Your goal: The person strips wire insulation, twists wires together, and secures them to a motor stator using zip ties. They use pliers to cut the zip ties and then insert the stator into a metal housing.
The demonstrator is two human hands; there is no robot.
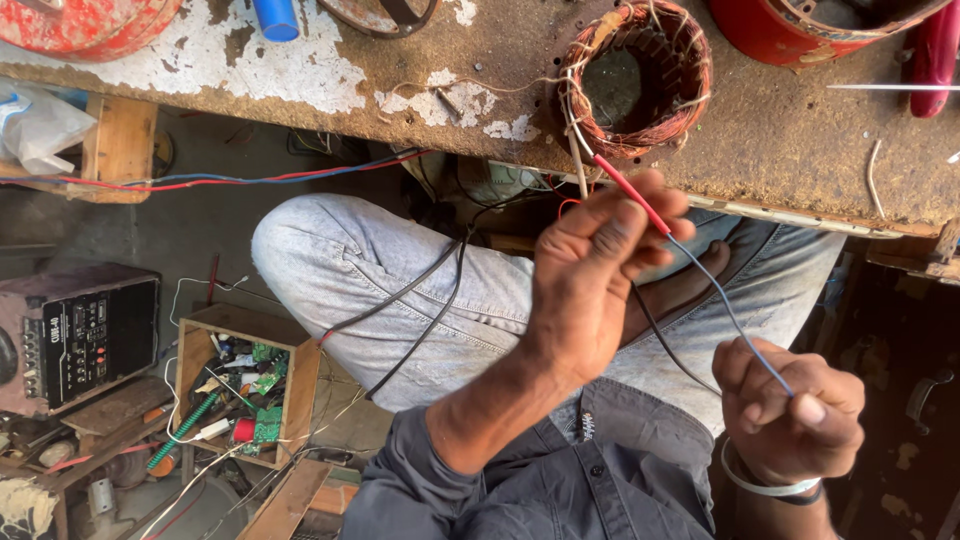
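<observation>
Head view, looking down over seated knees toward a worn table along the top of the frame.

Left hand, centre of frame: raised, fingers curled, thumb and forefinger pinched on a red sleeve fitted over a thin wire. Grip closed tight on the sleeve.

Right hand, lower right of frame: closed in a fist round the lower run of a blue wire, thumb pressed on top. White band visible at the wrist.

Blue wire: stretched taut on a diagonal between the two hands, emerging from the lower end of the red sleeve. Upper end of the sleeve joined to pale leads running up to a copper winding.

Copper winding: ring-shaped coil bundle, resting on the table edge at upper centre, just above the left hand, apart from it.

Remaining items: red metal housing at upper right on the table; second red casing at upper left; blue cylinder at top, near it. Black cables draped across the grey trouser leg at centre. Wooden box of circuit boards and parts at lower left on the floor; dark electronic unit at far left beside it.
</observation>
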